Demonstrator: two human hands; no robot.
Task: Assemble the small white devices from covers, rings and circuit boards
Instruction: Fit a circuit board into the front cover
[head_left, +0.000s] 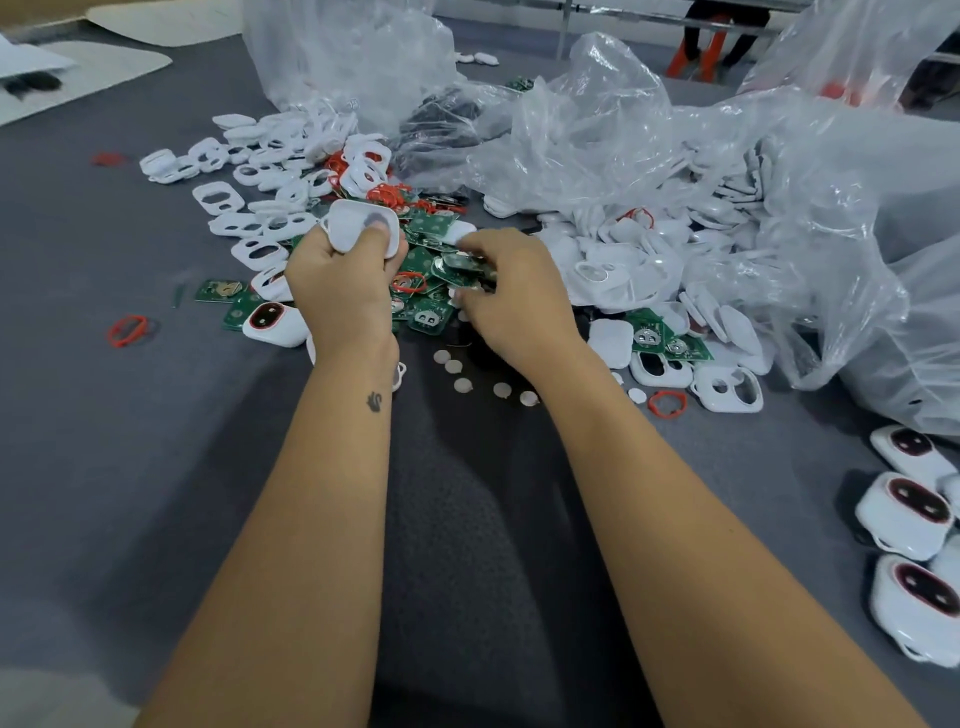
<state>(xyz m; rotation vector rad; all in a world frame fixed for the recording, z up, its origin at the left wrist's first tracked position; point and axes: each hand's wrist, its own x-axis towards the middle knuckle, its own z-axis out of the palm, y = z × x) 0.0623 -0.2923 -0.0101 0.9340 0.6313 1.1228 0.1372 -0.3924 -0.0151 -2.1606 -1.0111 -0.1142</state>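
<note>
My left hand grips a white cover, with the thumb pressed on its upper face. My right hand reaches into a heap of green circuit boards and pinches one board at its fingertips. White covers with two openings lie scattered to the left of the heap. Red rings lie loose on the grey table. Several small round white discs sit between my forearms.
Crumpled clear plastic bags with more white covers spread across the back and right. Three assembled white devices with dark oval openings lie at the right edge. A person's legs stand beside an orange stool at the far back.
</note>
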